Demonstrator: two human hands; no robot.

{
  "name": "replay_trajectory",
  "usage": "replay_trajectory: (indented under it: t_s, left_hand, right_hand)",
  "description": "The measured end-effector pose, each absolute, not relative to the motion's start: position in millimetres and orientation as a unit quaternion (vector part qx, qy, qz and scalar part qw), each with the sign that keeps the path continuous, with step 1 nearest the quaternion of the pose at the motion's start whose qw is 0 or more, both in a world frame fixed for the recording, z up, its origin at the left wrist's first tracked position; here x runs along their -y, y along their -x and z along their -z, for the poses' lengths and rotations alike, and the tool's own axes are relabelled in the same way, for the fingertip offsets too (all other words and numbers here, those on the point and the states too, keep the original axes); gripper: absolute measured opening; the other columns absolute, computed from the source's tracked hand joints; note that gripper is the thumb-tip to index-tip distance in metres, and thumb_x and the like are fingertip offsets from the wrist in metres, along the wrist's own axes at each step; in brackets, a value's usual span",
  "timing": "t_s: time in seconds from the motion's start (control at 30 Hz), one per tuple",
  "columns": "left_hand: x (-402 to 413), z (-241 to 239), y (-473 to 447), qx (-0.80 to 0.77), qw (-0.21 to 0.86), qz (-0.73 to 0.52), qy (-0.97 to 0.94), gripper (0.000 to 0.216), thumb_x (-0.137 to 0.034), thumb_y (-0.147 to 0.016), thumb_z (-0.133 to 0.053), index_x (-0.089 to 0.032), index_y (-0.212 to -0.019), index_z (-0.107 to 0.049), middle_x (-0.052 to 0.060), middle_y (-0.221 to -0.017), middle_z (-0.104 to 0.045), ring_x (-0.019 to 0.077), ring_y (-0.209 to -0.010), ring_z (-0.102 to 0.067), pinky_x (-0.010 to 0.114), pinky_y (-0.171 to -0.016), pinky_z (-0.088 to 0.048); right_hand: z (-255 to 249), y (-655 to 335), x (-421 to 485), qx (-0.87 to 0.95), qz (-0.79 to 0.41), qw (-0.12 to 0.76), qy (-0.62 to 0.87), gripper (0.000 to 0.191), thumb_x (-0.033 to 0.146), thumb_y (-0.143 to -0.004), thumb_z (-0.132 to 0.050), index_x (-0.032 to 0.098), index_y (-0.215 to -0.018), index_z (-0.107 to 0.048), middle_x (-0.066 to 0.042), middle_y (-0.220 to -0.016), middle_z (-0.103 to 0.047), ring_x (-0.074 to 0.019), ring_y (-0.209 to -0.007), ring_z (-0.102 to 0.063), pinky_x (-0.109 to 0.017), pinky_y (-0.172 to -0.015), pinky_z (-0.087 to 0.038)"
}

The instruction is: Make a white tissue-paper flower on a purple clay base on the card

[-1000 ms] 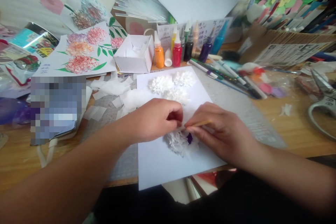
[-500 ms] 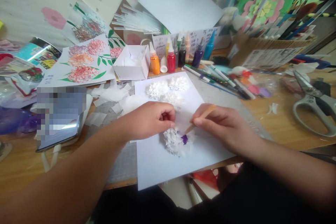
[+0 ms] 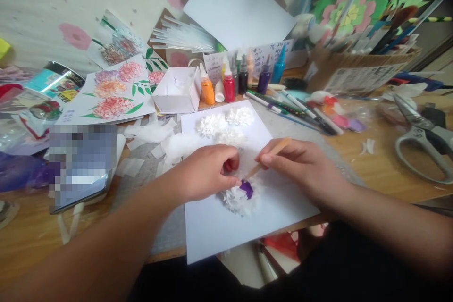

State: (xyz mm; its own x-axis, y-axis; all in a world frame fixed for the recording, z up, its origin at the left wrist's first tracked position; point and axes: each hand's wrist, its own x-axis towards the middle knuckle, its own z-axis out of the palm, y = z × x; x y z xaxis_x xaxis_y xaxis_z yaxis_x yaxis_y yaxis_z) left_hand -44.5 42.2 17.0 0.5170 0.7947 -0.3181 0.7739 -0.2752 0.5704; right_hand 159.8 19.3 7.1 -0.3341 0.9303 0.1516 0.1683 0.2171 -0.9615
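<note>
My right hand [image 3: 299, 165] grips a slim wooden stick [image 3: 281, 146] like a pen, its lower end pointing down at the purple patch [image 3: 247, 189]. That patch lies within a round cluster of ruffled white paper petals [image 3: 240, 205] on a white sheet [image 3: 205, 240]. Curled with thumb and fingertips close together, my left hand [image 3: 208, 170] is at the cluster's upper left edge, the thumb against the petals. Whatever it pinches is too small to make out. Beyond the hands, several more white paper flower clusters [image 3: 211, 125] sit on the same sheet.
Cut white paper pieces [image 3: 155, 130] and a phone [image 3: 85, 165] lie left. Behind stand a white box [image 3: 178, 89] and several paint bottles [image 3: 229, 86]. Pens [image 3: 300, 108], scissors [image 3: 424, 137] and a carton of brushes [image 3: 364, 73] are at right. The table's front edge runs under the sheet.
The view has shifted slightly. My left thumb is now closer to the purple patch, and more purple shows between the petals. The stick stays in my right hand, its tip near the patch.
</note>
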Motion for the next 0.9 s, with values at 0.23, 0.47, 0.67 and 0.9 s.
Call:
replay_trajectory:
  t_s: [0.23, 0.47, 0.67, 0.9]
  left_hand:
    - [-44, -16, 48, -0.483, 0.369, -0.021, -0.793, 0.01, -0.025, -0.071, -0.06, -0.021, -0.077, -0.054, -0.002, -0.076, -0.059, 0.0124, -0.066, -0.053, 0.024, -0.055, -0.037]
    - [-44, -19, 50, -0.473, 0.397, -0.024, -0.786, 0.009, -0.026, -0.072, -0.06, -0.022, -0.079, -0.055, -0.003, -0.077, -0.06, 0.0123, -0.066, -0.054, 0.023, -0.055, -0.039]
    - [-63, -48, 93, -0.616, 0.192, -0.102, -0.757, 0.014, -0.035, -0.08, -0.051, -0.022, -0.084, -0.057, 0.0, -0.083, -0.062, 0.0164, -0.075, -0.057, 0.028, -0.065, -0.041]
    - [-80, -46, 132, -0.66, 0.102, 0.02, -0.744, 0.018, -0.029, -0.074, -0.053, -0.024, -0.089, -0.06, 0.001, -0.098, -0.064, 0.0201, -0.086, -0.057, 0.028, -0.068, -0.037]
  right_hand:
    - [-3, -160, -21, 0.696, -0.436, 0.379, 0.426, 0.02, 0.036, -0.082, -0.063, 0.021, -0.069, -0.064, -0.001, -0.074, -0.069, -0.0153, -0.069, -0.064, -0.027, -0.066, -0.051]
    - [-6, -160, -23, 0.682, -0.439, 0.38, 0.445, 0.022, 0.041, -0.081, -0.064, 0.022, -0.07, -0.065, -0.002, -0.075, -0.07, -0.0153, -0.068, -0.064, -0.026, -0.066, -0.051]
    - [-8, -165, -20, 0.662, -0.434, 0.406, 0.456, 0.023, 0.039, -0.081, -0.064, 0.022, -0.066, -0.066, -0.002, -0.075, -0.069, -0.0153, -0.069, -0.064, -0.024, -0.064, -0.052]
    - [-8, -172, -18, 0.706, -0.359, 0.422, 0.441, 0.024, 0.042, -0.082, -0.061, 0.026, -0.067, -0.07, -0.001, -0.075, -0.071, -0.0175, -0.065, -0.068, -0.023, -0.056, -0.055]
